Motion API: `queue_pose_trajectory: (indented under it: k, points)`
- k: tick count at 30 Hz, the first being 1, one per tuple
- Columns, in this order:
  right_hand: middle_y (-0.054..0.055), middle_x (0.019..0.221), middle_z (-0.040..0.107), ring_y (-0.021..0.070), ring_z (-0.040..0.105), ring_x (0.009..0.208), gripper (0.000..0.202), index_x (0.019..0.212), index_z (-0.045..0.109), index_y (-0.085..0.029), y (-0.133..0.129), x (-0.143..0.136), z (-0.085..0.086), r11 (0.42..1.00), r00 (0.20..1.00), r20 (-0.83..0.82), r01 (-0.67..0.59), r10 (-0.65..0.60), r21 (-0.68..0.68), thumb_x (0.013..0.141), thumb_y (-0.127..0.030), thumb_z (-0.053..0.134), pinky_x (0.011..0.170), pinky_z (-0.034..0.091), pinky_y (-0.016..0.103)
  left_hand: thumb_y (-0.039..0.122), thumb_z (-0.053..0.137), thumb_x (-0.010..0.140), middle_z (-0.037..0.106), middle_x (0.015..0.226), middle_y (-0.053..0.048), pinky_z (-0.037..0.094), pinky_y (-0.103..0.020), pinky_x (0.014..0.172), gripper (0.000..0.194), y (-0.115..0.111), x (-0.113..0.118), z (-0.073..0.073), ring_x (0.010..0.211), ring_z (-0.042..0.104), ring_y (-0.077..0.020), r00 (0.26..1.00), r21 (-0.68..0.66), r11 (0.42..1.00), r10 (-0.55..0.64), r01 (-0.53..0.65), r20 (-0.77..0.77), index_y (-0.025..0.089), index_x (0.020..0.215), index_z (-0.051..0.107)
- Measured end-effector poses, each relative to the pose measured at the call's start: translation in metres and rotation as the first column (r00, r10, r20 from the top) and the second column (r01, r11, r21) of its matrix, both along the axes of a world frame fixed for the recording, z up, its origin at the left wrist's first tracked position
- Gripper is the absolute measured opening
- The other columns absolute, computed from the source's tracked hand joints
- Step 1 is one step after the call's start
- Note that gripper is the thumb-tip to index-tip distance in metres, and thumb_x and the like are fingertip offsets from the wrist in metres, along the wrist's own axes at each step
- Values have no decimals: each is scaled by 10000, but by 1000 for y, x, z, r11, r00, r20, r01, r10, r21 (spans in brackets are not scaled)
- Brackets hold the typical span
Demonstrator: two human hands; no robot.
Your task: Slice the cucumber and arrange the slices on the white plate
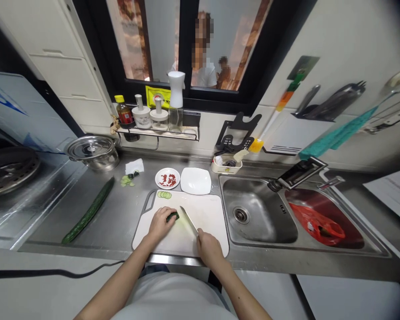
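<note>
My left hand [161, 224] is closed round a short piece of dark green cucumber [173, 216] on the white cutting board [206, 213]. My right hand [209, 246] grips a kitchen knife [189, 220] by its handle, and the blade slants up and left, a little right of the cucumber piece. Thin cucumber slices [164, 194] overlap in a row at the board's upper left. Behind the board stand a plate of chopped red pieces [167, 178] and a square white plate [196, 181] with nothing on it.
A whole cucumber [90, 211] lies on the steel counter at left, near a lidded pot [93, 153]. Cucumber scraps [126, 181] rest by a white tissue [134, 166]. The sink [263, 213] is at right, with a red plastic bag [320, 224]. A person [203, 66] shows beyond the window.
</note>
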State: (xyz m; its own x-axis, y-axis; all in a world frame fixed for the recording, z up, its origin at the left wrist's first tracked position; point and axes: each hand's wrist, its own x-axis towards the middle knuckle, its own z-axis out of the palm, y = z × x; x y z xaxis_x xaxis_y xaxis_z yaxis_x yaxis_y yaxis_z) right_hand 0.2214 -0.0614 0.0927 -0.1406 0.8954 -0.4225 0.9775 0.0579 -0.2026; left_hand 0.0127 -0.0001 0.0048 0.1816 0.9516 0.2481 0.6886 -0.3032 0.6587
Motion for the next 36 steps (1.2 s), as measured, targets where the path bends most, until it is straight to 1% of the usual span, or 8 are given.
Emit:
queue_pose_trajectory:
  k: [7, 13, 16, 20, 24, 28, 32, 36]
  points:
    - [79, 1021, 623, 201, 587, 878, 339, 1193, 585, -266, 12, 9, 9, 985, 991, 133, -28, 5, 170, 923, -159, 411, 748, 330, 304, 267, 537, 854, 655, 1009, -55, 458, -388, 883, 238, -1, -8, -2, 975, 567, -225, 995, 38, 995, 93, -92, -19, 241, 1054, 664]
    - [105, 1191, 554, 220, 508, 935, 430, 1298, 547, -294, 10, 17, 5, 921, 993, 118, -52, 7, 385, 899, -161, 454, 805, 298, 346, 245, 514, 854, 662, 1002, -61, 464, -394, 894, 252, -1, -13, -1, 984, 577, -225, 994, 24, 994, 110, -111, 17, 230, 1044, 679]
    - [117, 1208, 535, 222, 488, 929, 445, 1286, 563, -273, 9, 20, 2, 884, 995, 99, -47, 1, 465, 878, -132, 455, 809, 293, 355, 300, 512, 875, 676, 1007, -67, 460, -408, 909, 241, 0, -13, 5, 999, 584, -233, 987, 5, 990, 142, -143, 70, 228, 1021, 689]
    - [129, 1246, 514, 232, 475, 959, 451, 1272, 574, -262, 10, 23, 1, 853, 995, 97, -39, -14, 521, 859, -119, 462, 843, 282, 371, 377, 477, 903, 685, 1045, -72, 474, -380, 900, 291, 4, -10, 24, 992, 607, -215, 951, -82, 974, 223, -210, 213, 210, 1017, 687]
    - [131, 1249, 517, 242, 468, 987, 452, 1271, 574, -263, 10, 25, 0, 855, 995, 102, -42, -13, 517, 857, -121, 459, 855, 275, 374, 442, 598, 820, 690, 1056, -62, 497, -329, 844, 351, 6, 1, 45, 938, 631, -200, 968, -177, 983, 91, -50, 232, 218, 1080, 674]
    - [122, 1247, 528, 231, 475, 958, 433, 1266, 576, -283, 8, 27, -3, 841, 994, 106, -75, 21, 536, 878, -139, 448, 852, 267, 378, 450, 676, 749, 714, 941, -42, 489, -313, 811, 299, 5, 13, 56, 882, 637, -201, 981, -234, 967, -60, 103, 182, 226, 945, 713]
    - [111, 1227, 547, 218, 479, 939, 415, 1243, 592, -292, 8, 29, -6, 832, 993, 108, -90, 36, 548, 891, -136, 439, 842, 264, 372, 427, 676, 751, 718, 902, -31, 489, -277, 745, 253, 5, 20, 55, 828, 646, -178, 968, -293, 950, -37, 112, 249, 221, 891, 721]
    - [106, 1209, 556, 211, 484, 929, 373, 1219, 606, -298, 7, 30, -9, 833, 995, 97, -80, 32, 547, 905, -171, 451, 831, 265, 368, 405, 664, 750, 705, 774, -21, 476, -251, 647, 233, 9, 22, 46, 702, 631, -154, 941, -367, 926, 44, 88, 337, 186, 820, 704]
